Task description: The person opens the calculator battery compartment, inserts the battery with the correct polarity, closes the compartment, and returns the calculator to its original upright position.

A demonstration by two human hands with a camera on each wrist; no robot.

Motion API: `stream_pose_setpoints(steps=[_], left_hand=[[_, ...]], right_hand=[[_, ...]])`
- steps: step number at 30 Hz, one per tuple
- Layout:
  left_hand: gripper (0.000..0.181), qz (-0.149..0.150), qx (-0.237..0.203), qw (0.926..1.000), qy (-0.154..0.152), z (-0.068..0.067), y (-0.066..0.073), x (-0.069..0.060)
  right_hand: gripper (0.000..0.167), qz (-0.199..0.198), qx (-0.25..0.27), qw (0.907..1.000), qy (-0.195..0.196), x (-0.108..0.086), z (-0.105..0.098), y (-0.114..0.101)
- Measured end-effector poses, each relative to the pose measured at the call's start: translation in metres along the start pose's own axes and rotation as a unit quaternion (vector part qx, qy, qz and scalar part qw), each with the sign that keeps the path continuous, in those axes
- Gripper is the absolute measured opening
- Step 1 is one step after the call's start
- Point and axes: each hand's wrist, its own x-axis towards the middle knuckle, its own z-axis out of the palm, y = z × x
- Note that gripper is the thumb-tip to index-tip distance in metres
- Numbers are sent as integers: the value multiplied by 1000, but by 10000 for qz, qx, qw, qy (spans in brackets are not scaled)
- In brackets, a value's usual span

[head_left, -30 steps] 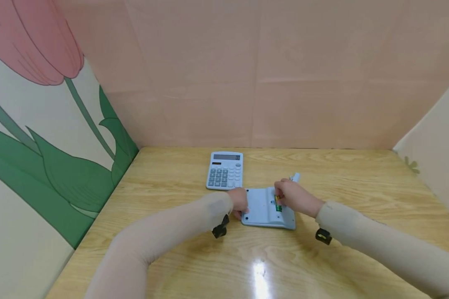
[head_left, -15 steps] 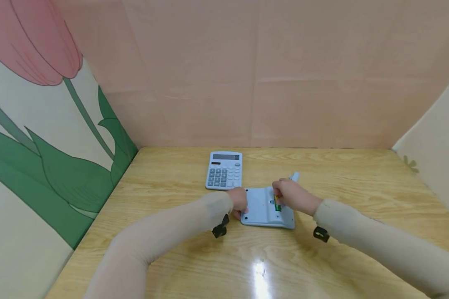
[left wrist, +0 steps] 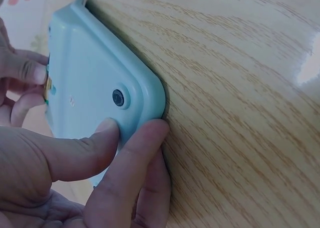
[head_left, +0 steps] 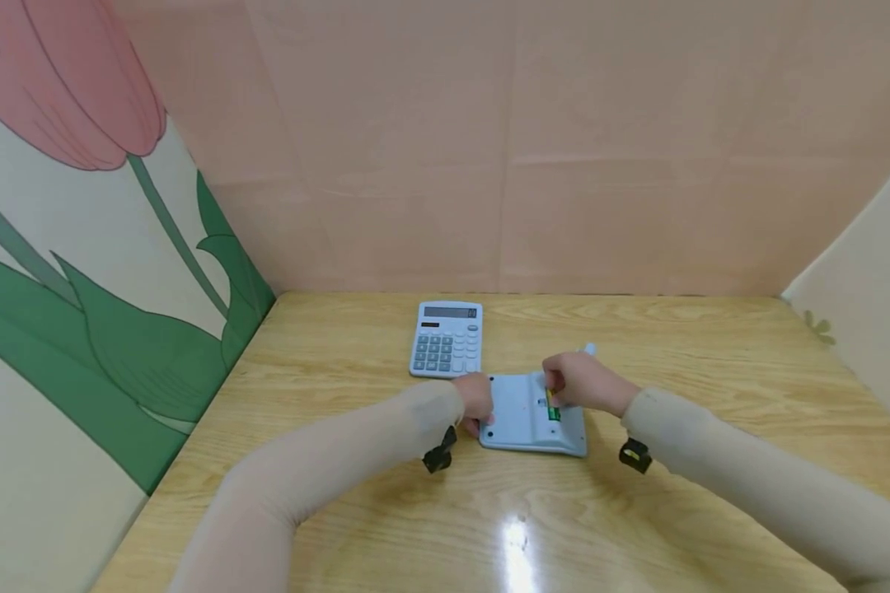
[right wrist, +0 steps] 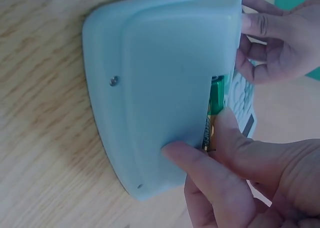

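A light-blue calculator (head_left: 515, 412) lies face down on the table, its battery slot uncovered. My left hand (head_left: 475, 399) pinches one corner: the thumb (left wrist: 107, 133) presses on the back near a black rubber foot (left wrist: 118, 97), and the fingers are at the edge. In the slot sits a green and gold battery (right wrist: 216, 100), partly hidden. My right hand (head_left: 586, 383) bends over it. Its thumb (right wrist: 227, 125) touches the battery, while the index fingertip (right wrist: 175, 149) rests on the casing beside the slot.
Another light-blue calculator (head_left: 447, 339) lies face up just behind my left hand, its display showing digits. A small light-blue plastic piece (head_left: 589, 349) pokes out behind my right hand. The wooden table (head_left: 356, 527) ends at a pink wall (head_left: 504, 165).
My right hand has tilted slightly over the battery slot, and it now covers more of the small plastic piece behind it. My left hand keeps its grip on the calculator's corner.
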Motion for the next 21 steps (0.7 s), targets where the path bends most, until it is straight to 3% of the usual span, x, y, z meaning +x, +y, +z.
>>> stream_pose_setpoints(steps=[7,15,21], left_hand=[[23,-44,14,10000,31,1,0,4],[21,14,358,9994,-20,2,0,9],[21,37,315,9995,13,2,0,9]], right_hand=[[24,-10,235,9996,-159,3,-3,4],[23,190,629,9975,-260,2,-3,4],[22,251,592,9977,-235,2,-2,4]])
